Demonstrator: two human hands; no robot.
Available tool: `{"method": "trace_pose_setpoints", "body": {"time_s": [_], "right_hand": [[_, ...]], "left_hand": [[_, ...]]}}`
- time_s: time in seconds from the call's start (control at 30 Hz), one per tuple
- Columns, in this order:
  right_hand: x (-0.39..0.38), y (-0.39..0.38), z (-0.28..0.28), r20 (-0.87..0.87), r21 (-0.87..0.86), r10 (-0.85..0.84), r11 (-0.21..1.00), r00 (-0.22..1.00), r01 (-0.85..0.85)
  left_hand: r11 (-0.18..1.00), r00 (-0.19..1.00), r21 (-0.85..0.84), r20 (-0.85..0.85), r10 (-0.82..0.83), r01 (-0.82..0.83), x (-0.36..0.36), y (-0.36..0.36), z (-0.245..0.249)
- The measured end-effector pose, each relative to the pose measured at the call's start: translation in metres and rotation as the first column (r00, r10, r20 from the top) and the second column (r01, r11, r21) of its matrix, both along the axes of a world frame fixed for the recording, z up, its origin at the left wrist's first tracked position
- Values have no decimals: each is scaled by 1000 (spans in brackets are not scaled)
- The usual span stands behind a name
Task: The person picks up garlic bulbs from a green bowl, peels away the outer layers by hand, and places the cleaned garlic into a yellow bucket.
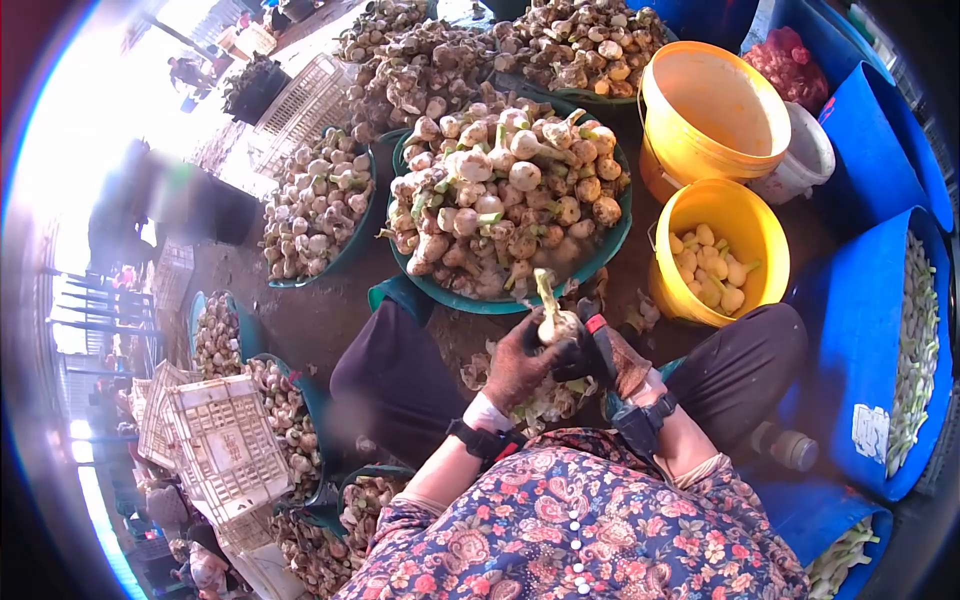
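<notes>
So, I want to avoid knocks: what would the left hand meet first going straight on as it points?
Beyond the bulb it holds, the left hand would probably meet the green tub at its near rim; depth is unclear.

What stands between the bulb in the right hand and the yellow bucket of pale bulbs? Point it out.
The left hand and its dark, red-marked tool sit beside the bulb, toward the yellow bucket. Past them, I see only dry scraps on the ground, then the bucket's near rim; its top is open.

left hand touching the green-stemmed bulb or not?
Touching. Head view shows it plainly: the left hand grips the bulb, fingers against its side.
</notes>
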State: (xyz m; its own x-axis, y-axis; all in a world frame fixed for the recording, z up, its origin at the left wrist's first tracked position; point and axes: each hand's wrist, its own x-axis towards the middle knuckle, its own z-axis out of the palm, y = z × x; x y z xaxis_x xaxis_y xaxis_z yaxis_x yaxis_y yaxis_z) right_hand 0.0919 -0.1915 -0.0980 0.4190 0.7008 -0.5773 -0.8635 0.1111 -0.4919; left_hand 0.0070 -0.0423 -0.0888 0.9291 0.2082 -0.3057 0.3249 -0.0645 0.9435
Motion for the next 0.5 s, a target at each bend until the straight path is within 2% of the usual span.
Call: {"method": "trace_pose_setpoints", "body": {"time_s": [0.03, 0.07, 0.1, 0.13, 0.17, 0.2, 0.23, 0.27, 0.3, 0.33, 0.37, 0.4, 0.43, 0.47, 0.5], "right_hand": [[-7, 0, 7, 183, -25, -42, 999, 982, 47], [-4, -2, 9, 88, -9, -36, 999, 996, 37], [-2, -3, 12, -8, 4, -30, 1000, 1000, 30], [3, -3, 5, -22, -25, -11, 1000, 1000, 11], [5, -2, -7, -38, -55, 5, 998, 999, -7], [6, 0, -8, -52, -83, 24, 996, 998, -29], [6, -1, -2, 64, -209, 135, 971, 989, -119], [5, 0, -8, 217, -252, 199, 957, 956, -142], [3, 0, -20, 361, -299, 263, 941, 895, -156], [2, 1, -25, 492, -348, 324, 924, 808, -159], [4, 1, -30, 307, -288, 258, 943, 916, -169], [4, 2, -33, 283, -251, 213, 958, 935, -142], [4, 2, -36, 255, -214, 171, 970, 952, -117], [3, 3, -39, 228, -177, 133, 980, 964, -93], [4, 3, -37, 296, -187, 134, 979, 946, -80]], "left_hand": [[950, 998, 310, 22, -50, 41, -1, -2, 3], [805, 994, 589, 27, -103, 68, -1, -4, 6], [756, 989, 651, 143, -38, -65, 1, -3, 8], [692, 965, 694, 261, 13, -197, 4, 0, 12], [598, 961, 773, 274, -18, -210, 5, 2, 16], [508, 965, 859, 176, -195, -54, 8, 8, 17], [386, 934, 918, 56, -353, 91, 8, 15, 16], [236, 870, 947, -80, -487, 219, 8, 19, 13], [188, 822, 957, -80, -563, 221, 7, 22, -10], [238, 833, 942, -70, -549, 237, 6, 21, -14], [287, 841, 925, -61, -537, 250, 3, 19, -18], [335, 849, 904, -54, -526, 265, 3, 17, -16], [361, 857, 912, 21, -515, 194, 2, 13, -13], [478, 899, 860, 53, -434, 180, 1, 9, -13], [585, 935, 797, 77, -345, 151, 0, 5, -13]]}}
